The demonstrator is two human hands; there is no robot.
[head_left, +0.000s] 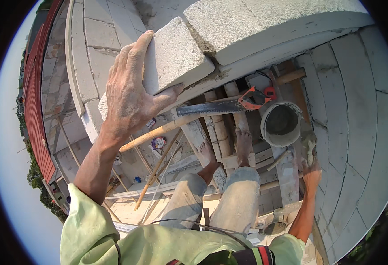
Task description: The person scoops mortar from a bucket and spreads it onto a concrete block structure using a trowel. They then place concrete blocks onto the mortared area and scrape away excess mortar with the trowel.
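My left hand (130, 84) is pressed around the left end of a pale lightweight concrete block (176, 55), its fingers along the end face and its thumb at the near lower edge. The block sits on top of the wall, beside a longer block (264, 26), with a mortar joint (201, 39) between them. Low on the right, my right hand (311, 170) is closed on what looks like a mortar-coated trowel (308, 143), its handle hidden in the fingers. Beside it stands a round bucket (267, 134) containing grey mortar (282, 121).
A handsaw (211, 108) with an orange handle lies across the scaffold, near a red tape measure (270, 92). My bare feet (243, 141) stand on planks and bamboo poles (158, 131), with a drop visible between them. A block wall (353, 115) curves along the right.
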